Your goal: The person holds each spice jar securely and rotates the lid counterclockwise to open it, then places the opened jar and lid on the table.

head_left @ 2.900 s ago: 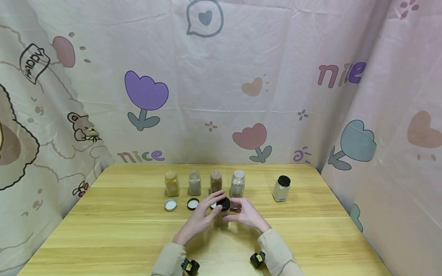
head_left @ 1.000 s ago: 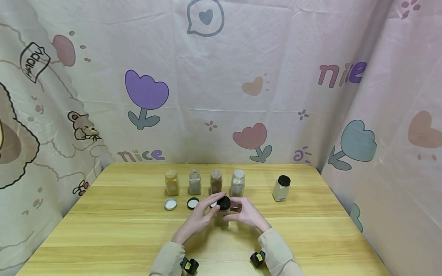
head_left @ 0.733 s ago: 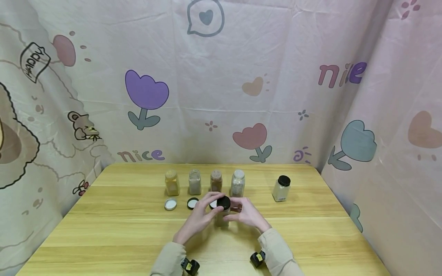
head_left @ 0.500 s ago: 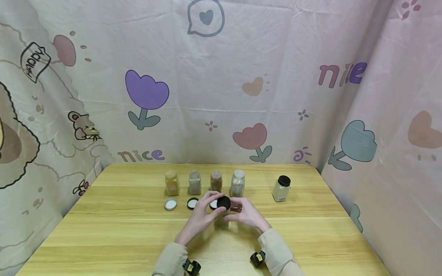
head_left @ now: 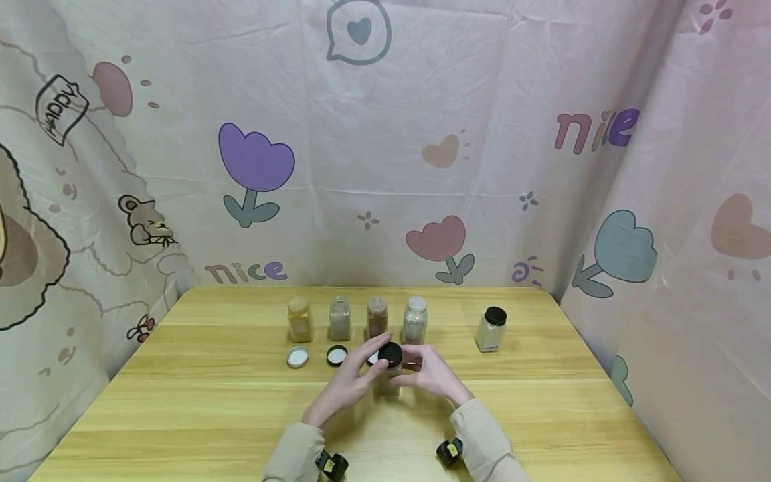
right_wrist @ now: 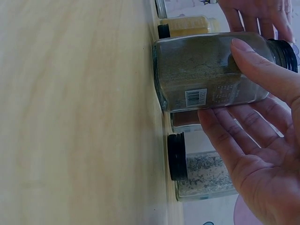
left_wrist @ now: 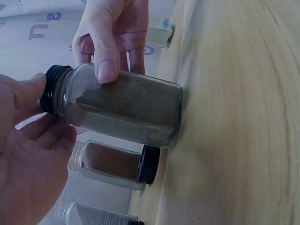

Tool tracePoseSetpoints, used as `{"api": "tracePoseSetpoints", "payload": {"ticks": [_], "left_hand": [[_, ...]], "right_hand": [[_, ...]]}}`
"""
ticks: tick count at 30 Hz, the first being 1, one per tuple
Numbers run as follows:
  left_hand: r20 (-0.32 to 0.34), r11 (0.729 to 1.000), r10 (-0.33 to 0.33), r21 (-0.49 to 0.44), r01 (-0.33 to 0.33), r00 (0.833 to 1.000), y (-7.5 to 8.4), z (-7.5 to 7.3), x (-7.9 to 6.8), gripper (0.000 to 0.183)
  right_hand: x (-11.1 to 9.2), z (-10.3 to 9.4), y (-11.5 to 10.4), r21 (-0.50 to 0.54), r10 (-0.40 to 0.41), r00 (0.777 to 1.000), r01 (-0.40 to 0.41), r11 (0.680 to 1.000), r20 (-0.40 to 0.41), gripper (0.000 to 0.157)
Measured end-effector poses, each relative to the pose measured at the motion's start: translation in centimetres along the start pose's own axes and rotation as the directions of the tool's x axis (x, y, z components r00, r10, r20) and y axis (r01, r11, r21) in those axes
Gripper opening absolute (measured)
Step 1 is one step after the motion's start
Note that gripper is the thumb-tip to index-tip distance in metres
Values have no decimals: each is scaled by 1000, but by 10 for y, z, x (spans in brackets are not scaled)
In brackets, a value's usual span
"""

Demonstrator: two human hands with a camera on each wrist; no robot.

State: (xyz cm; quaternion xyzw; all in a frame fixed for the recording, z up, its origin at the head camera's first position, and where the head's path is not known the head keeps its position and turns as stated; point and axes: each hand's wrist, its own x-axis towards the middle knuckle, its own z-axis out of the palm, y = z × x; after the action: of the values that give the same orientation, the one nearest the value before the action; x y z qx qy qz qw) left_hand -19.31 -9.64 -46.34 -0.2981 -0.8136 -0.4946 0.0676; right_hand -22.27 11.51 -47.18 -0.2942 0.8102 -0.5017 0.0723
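A glass spice jar (head_left: 387, 386) of grey-brown powder stands upright on the table in front of the person. My right hand (head_left: 435, 376) grips its body, thumb on the near side and fingers on the far side. At the top, my left hand (head_left: 349, 381) holds the black screw lid (head_left: 390, 354) between thumb and fingers. In the left wrist view the lid (left_wrist: 55, 89) sits on the jar's neck. A barcode label shows low on the jar (right_wrist: 187, 65) in the right wrist view.
Behind stand a yellow-powder jar (head_left: 300, 323), a grey-filled jar (head_left: 340, 323), a brown-powder jar (head_left: 377, 321) and a whitish jar (head_left: 415, 325), all without screw lids. Upturned lids (head_left: 298, 357) lie before them. A black-lidded jar (head_left: 491, 331) stands at the right.
My left hand's thumb and fingers have shifted back and forth slightly around the lid. The right hand and the jar have stayed in place.
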Motion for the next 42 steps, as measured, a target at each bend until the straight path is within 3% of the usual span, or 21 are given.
{"api": "tracePoseSetpoints", "payload": {"ticks": [4,8,16,19,27,30,35,39,42], "left_hand": [[-6,999,42,-8,-42,999,-2,-1,0,44],[-61,997,72,6,-72,995,-1,-1,1,40],[-181,999,43,18,-41,983,-1,5,2,39],[-161,999,39,29,-34,986,-1,5,1,41],[-1,998,55,-27,-55,998,-1,-1,0,44],[-20,996,85,-12,-86,996,-1,-1,1,42],[-130,993,118,42,-113,985,-3,2,1,36],[-181,995,97,45,-91,979,-3,4,2,36],[-167,997,72,39,-66,983,-2,4,1,40]], "right_hand": [[0,0,0,4,0,1000,0,1000,1,52],[-1,0,0,6,1,1000,-1,1000,-2,52],[0,-1,0,-2,-7,1000,7,1000,-1,49],[0,-1,0,-9,-8,1000,8,1000,-2,49],[-1,-1,0,-22,-1,1000,1,1000,-3,52],[-1,-1,0,-22,-4,1000,4,1000,-4,52],[-1,-1,0,-19,-2,1000,2,1000,-3,51],[-1,0,0,-21,2,1000,-2,1000,-3,50],[-1,-1,0,-19,2,1000,-2,1000,-3,49]]}}
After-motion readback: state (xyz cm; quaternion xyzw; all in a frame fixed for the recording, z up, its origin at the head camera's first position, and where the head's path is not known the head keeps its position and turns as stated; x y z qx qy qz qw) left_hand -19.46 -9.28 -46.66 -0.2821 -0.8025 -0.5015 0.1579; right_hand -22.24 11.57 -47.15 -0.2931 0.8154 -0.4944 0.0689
